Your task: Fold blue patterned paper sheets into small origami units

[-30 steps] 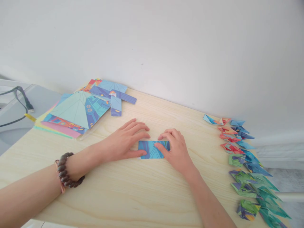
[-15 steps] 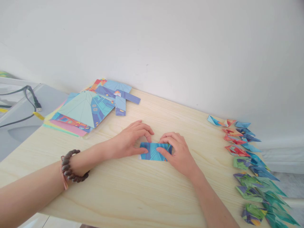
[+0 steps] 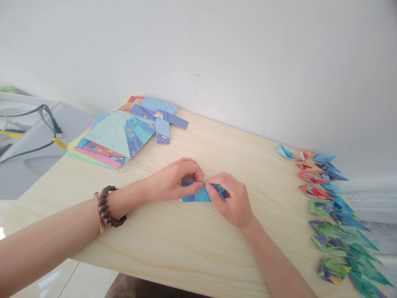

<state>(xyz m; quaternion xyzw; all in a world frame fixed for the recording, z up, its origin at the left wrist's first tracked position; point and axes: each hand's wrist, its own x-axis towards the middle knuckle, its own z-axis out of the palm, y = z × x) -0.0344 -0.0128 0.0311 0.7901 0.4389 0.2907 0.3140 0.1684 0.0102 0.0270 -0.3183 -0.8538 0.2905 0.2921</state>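
Observation:
A small blue patterned paper strip (image 3: 195, 196) lies on the light wooden table (image 3: 186, 248) in front of me. My left hand (image 3: 175, 182), with a dark bead bracelet on its wrist, pinches the strip's upper edge near the middle. My right hand (image 3: 231, 198) pinches the same paper from the right, its fingertips meeting those of the left. Both hands are closed on the paper, and its right part is hidden under my right fingers.
A stack of patterned and coloured paper sheets (image 3: 124, 132) lies at the table's far left, with cut strips (image 3: 163, 124) on it. Several folded paper pieces (image 3: 328, 211) run along the right edge. Cables (image 3: 46, 124) lie on a grey surface to the left. A white wall stands behind.
My hands went from lying flat on the paper to pinching its upper edge together at the middle. The camera view has shifted slightly.

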